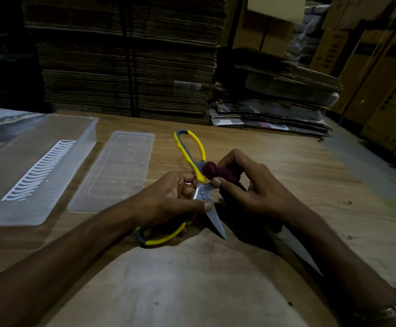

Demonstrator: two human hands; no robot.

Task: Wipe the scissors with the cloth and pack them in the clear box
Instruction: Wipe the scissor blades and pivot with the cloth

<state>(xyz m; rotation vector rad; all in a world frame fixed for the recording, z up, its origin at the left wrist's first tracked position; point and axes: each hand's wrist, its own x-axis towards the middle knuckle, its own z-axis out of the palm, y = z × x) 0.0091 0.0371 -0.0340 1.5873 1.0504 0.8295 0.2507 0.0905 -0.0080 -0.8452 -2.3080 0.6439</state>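
Scissors [200,185], yellow-grey, wide open at frame centre: left hand [168,201] fingers clamped at pivot, right hand [251,185] pinching maroon cloth [220,173] against handle. Clear box [83,128] at 9 o'clock, lid [112,171] beside it. No legible writing. Wooden table [286,161]; stacked cardboard [126,55] at 12.

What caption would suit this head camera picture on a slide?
Left hand holds open yellow-handled scissors while right hand rubs them with a dark cloth; clear box waits nearby.
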